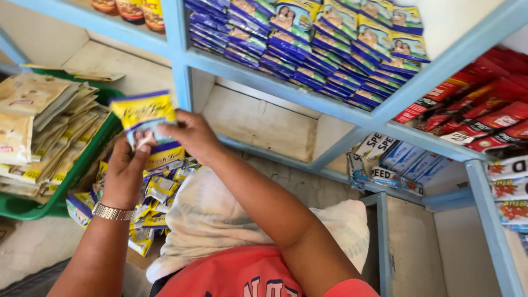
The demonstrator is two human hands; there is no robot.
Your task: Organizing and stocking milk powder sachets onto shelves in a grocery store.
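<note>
The left hand [125, 168] and right hand [190, 135] are both closed on one flat yellow-and-blue foil sachet [144, 118]; left fingers pinch its lower edge; right fingers grip its right side; it is held upright above a loose pile of matching sachets [157, 190], beside the green plastic tray [33, 208].

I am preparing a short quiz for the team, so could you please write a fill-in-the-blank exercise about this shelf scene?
1. Both hands, the left hand and the right hand, hold up a ____ and blue packet.
2. The wrist of the ____ hand wears a metal bracelet.
3. The tan packets on the left lie in a ____ tray.
4. The shelf frame is painted light ____.

Missing words: yellow; left; green; blue
</note>
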